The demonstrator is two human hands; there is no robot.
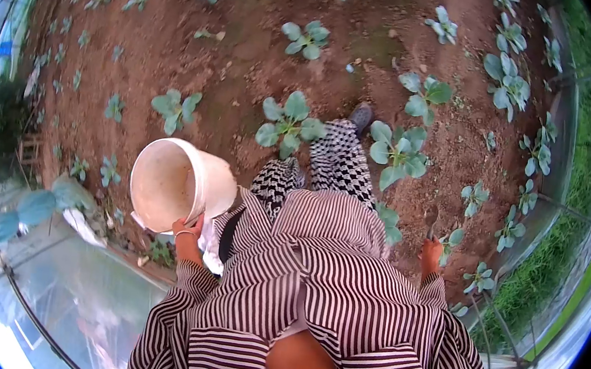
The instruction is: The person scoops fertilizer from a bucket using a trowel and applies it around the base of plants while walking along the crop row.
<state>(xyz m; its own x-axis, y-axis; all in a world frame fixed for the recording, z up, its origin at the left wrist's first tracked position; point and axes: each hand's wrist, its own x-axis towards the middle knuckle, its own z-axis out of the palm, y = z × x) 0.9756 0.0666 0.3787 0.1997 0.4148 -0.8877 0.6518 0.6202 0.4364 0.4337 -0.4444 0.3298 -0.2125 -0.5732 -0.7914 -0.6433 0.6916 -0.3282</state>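
bright daylight, curved fisheye edges

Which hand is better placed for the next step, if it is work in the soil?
Probably the right hand: it is close to the soil, beside a plant, and seems to hold a small tool. The left hand holds the bucket.

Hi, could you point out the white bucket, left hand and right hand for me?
White bucket (218,181): head view, outer wall.
Left hand (189,228): head view, middle.
Right hand (433,251): head view, middle.
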